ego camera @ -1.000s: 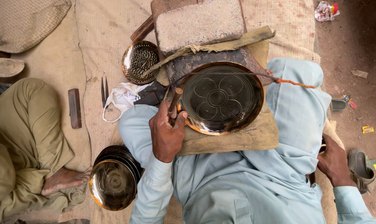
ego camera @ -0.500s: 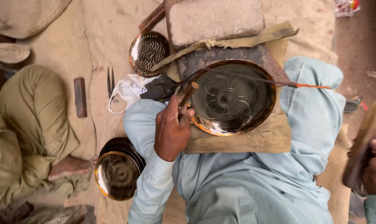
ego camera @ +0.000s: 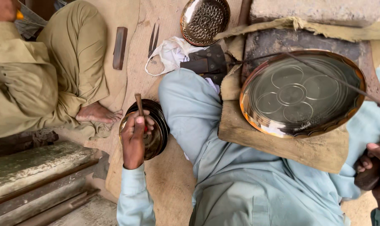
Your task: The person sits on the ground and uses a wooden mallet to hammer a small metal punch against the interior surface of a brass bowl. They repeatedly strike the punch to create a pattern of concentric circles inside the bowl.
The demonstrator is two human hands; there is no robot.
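My left hand (ego camera: 133, 142) is shut on a short punch with a wooden end (ego camera: 138, 102), held over a stack of dark-rimmed brass plates (ego camera: 159, 125) on the ground by my left knee. A large round brass tray (ego camera: 301, 94), engraved with a flower of circles, rests on a wooden board (ego camera: 307, 152) across my lap. A thin rod (ego camera: 324, 73) lies across it. At the right edge, my right hand (ego camera: 376, 165) curls around a dark rounded object (ego camera: 365, 181), partly cut off by the frame.
Another person in olive clothes (ego camera: 51, 71) sits cross-legged at left, bare foot (ego camera: 97, 113) near the plate stack. A patterned brass plate (ego camera: 204, 19), white cloth (ego camera: 171, 52), metal dividers (ego camera: 153, 39) and a dark bar (ego camera: 120, 47) lie on the mat. Stone block (ego camera: 319, 10) beyond the tray.
My left hand left the big tray's rim and swung down left to the plate stack, now holding the punch. My right hand came closer at the right edge.
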